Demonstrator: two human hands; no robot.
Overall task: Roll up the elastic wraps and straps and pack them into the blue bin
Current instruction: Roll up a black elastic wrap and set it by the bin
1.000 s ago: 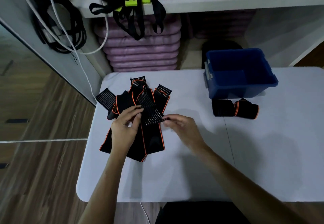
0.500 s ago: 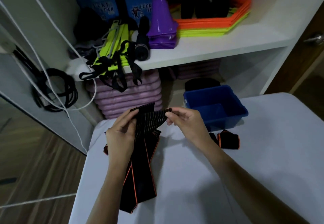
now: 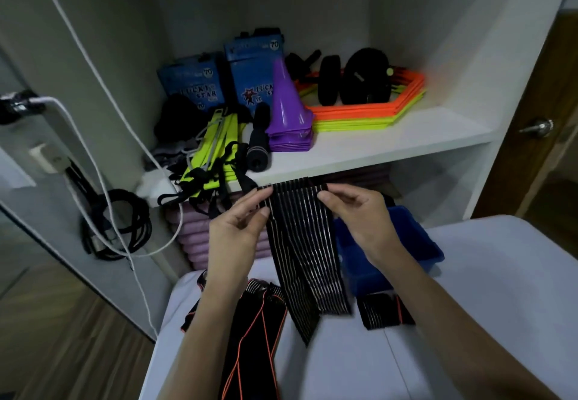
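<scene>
While the left hand (image 3: 233, 230) and the right hand (image 3: 353, 215) each pinch an upper corner of the ribbed elastic wrap (image 3: 305, 249), holding it up in front of the shelf (image 3: 375, 146), its free end hangs down to the white table (image 3: 469, 290). This looks like the start of rolling a fresh wrap: the next move calls for turning the top edge over tightly and evenly, keeping the stretchy band taut so the roll does not skew. The blue bin (image 3: 419, 243) sits just behind the right hand, one rolled wrap (image 3: 386, 309) lying in front of it, and more unrolled orange-trimmed wraps (image 3: 253, 331) lie under the left forearm.
</scene>
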